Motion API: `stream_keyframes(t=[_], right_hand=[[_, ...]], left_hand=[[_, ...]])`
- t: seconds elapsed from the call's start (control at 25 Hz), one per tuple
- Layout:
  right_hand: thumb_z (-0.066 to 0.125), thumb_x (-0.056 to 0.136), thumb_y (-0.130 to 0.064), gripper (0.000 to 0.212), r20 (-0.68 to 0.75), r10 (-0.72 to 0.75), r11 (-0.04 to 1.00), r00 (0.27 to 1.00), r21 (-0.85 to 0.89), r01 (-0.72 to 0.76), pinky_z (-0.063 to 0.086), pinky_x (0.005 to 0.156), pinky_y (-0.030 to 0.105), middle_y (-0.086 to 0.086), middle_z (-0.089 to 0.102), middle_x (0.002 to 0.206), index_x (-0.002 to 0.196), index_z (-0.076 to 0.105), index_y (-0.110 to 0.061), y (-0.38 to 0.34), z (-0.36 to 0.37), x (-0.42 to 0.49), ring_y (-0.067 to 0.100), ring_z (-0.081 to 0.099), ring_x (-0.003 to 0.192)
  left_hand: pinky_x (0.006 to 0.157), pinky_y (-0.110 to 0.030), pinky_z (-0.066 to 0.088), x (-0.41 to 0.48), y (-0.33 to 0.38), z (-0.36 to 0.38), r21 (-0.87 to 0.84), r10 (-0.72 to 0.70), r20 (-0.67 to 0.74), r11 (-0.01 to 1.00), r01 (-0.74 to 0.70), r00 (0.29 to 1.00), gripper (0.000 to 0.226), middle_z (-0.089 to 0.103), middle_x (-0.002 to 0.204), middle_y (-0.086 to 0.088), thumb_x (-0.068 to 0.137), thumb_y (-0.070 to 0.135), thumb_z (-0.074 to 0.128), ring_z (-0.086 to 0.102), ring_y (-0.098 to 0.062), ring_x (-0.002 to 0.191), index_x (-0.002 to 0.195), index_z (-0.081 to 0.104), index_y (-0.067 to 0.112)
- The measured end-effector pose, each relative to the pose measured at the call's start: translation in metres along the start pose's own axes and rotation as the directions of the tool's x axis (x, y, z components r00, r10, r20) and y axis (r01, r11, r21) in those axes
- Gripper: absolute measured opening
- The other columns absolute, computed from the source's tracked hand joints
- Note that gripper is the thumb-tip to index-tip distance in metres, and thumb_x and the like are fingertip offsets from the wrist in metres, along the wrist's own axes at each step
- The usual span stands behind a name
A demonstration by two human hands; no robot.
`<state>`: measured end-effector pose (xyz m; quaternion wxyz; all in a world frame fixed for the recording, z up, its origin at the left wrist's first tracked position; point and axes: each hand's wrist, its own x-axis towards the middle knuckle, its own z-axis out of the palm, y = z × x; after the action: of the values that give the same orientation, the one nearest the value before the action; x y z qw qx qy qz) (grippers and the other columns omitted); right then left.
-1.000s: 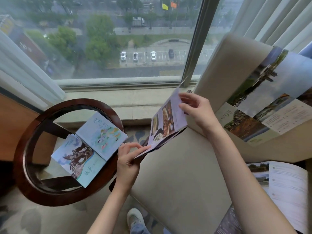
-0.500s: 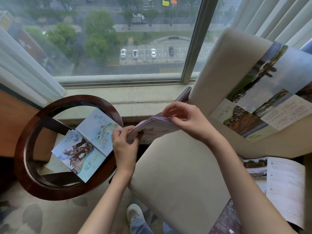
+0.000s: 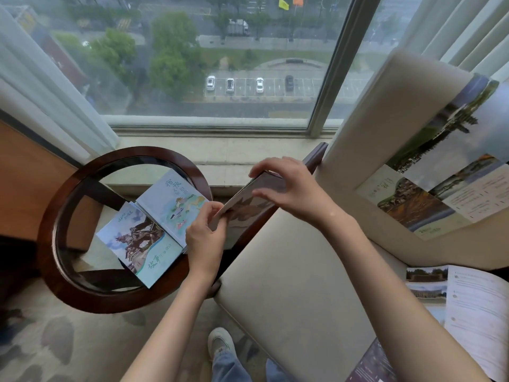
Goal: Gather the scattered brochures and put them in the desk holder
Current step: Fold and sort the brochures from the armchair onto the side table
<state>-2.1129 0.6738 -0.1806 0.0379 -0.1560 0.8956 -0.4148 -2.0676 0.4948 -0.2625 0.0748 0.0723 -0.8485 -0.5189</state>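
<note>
Both hands hold a folded brochure [image 3: 249, 201] above the gap between the round table and the armchair. My left hand [image 3: 205, 232] pinches its near corner; my right hand [image 3: 289, 186] grips its far edge, thumb under, fingers curled over the top. An open pale-blue brochure [image 3: 150, 226] lies flat on the round glass table [image 3: 68, 216], right beside my left hand. A large unfolded brochure [image 3: 446, 175] hangs over the armchair's backrest. Another open booklet [image 3: 473, 310] lies at the right on the chair arm. A dark brochure [image 3: 371, 365] shows at the bottom edge. No desk holder is in view.
The beige armchair [image 3: 289, 299] fills the centre and right. A window sill [image 3: 220, 150] runs behind, with curtains [image 3: 41, 86] on both sides. A wooden panel [image 3: 24, 183] stands at the left. My shoe [image 3: 220, 344] rests on the patterned carpet below.
The brochure in my hands was open and tilted up a second ago; it has been folded shut and lowered flatter. My right hand moved down onto its far edge.
</note>
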Motion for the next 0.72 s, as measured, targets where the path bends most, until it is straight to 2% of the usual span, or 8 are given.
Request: stream_keyframes(t=[0.12,0.2,0.28,0.36,0.44,0.56,0.64,0.72], right_hand=[[0.067,0.081,-0.007,0.004,-0.023,-0.011,0.996,1.000,0.088,0.013,0.049,0.085,0.039,-0.004,0.069,0.084,0.085,0.068,-0.010,-0.011,0.014,0.019,0.013,0.064,0.086],[0.064,0.084,-0.006,0.007,-0.050,-0.016,0.997,0.999,0.074,0.019,0.050,0.084,0.037,-0.006,0.068,0.085,0.086,0.068,-0.011,-0.016,0.020,0.030,0.013,0.064,0.087],[0.061,0.084,-0.004,0.010,-0.096,-0.007,0.997,0.995,0.077,0.014,0.050,0.082,0.040,-0.005,0.068,0.088,0.087,0.068,-0.011,-0.022,0.028,0.044,0.014,0.063,0.087],[0.062,0.083,-0.007,0.010,-0.094,-0.019,0.996,0.995,0.086,0.027,0.051,0.079,0.041,-0.006,0.068,0.089,0.087,0.067,-0.014,-0.035,0.046,0.061,0.013,0.062,0.085],[0.065,0.082,-0.016,0.007,-0.074,-0.022,0.993,0.997,0.111,0.030,0.052,0.073,0.031,-0.010,0.067,0.088,0.089,0.066,-0.018,-0.051,0.069,0.075,0.010,0.062,0.081],[0.070,0.081,-0.027,0.013,-0.079,0.050,0.987,0.996,0.154,-0.037,0.046,0.068,0.016,-0.010,0.064,0.083,0.091,0.065,-0.021,-0.067,0.103,0.099,0.005,0.060,0.077],[0.070,0.081,-0.030,0.017,-0.016,0.116,0.985,0.993,0.127,-0.113,0.045,0.069,0.017,-0.005,0.063,0.088,0.093,0.063,-0.020,-0.070,0.127,0.112,0.013,0.059,0.082],[0.070,0.082,-0.027,0.026,0.062,0.213,0.955,0.975,0.196,-0.222,0.049,0.075,0.025,0.001,0.061,0.098,0.103,0.060,-0.016,-0.075,0.159,0.121,0.019,0.059,0.090]], left_hand=[[0.071,-0.015,0.047,0.002,-0.013,-0.022,0.028,0.047,0.054,0.998,-0.048,0.997,0.020,0.067,0.084,0.016,0.087,0.018,0.061,0.061,-0.002,0.083,0.091,0.064,0.037],[0.071,-0.019,0.049,0.001,-0.030,-0.040,0.053,-0.015,0.083,0.999,0.011,0.996,0.015,0.070,0.093,0.005,0.088,0.020,0.061,0.064,-0.013,0.089,0.098,0.068,0.028],[0.066,-0.009,0.043,-0.002,-0.047,-0.061,0.082,-0.070,0.110,0.995,0.061,0.991,0.014,0.070,0.094,0.003,0.090,0.021,0.059,0.063,-0.014,0.088,0.099,0.068,0.024],[0.066,-0.015,0.045,-0.006,-0.064,-0.087,0.081,-0.112,0.104,0.991,0.104,0.988,0.013,0.069,0.090,0.006,0.091,0.019,0.057,0.063,-0.011,0.085,0.095,0.068,0.022],[0.068,-0.022,0.047,-0.011,-0.077,-0.110,-0.003,-0.164,0.044,0.986,0.165,0.985,0.015,0.067,0.085,0.008,0.091,0.016,0.055,0.061,-0.009,0.082,0.089,0.068,0.024],[0.065,-0.017,0.049,-0.013,-0.093,-0.145,-0.213,-0.270,-0.054,0.944,0.253,0.961,0.024,0.064,0.079,0.012,0.093,0.013,0.052,0.059,-0.002,0.075,0.081,0.063,0.031],[0.058,-0.014,0.048,-0.013,-0.103,-0.167,-0.305,-0.300,-0.086,0.916,0.262,0.950,0.023,0.064,0.074,0.010,0.094,0.015,0.050,0.057,0.001,0.068,0.080,0.062,0.028],[0.057,-0.017,0.045,-0.015,-0.120,-0.187,-0.331,-0.349,-0.095,0.894,0.301,0.932,0.021,0.064,0.074,0.006,0.094,0.018,0.050,0.057,-0.007,0.069,0.078,0.062,0.025]])
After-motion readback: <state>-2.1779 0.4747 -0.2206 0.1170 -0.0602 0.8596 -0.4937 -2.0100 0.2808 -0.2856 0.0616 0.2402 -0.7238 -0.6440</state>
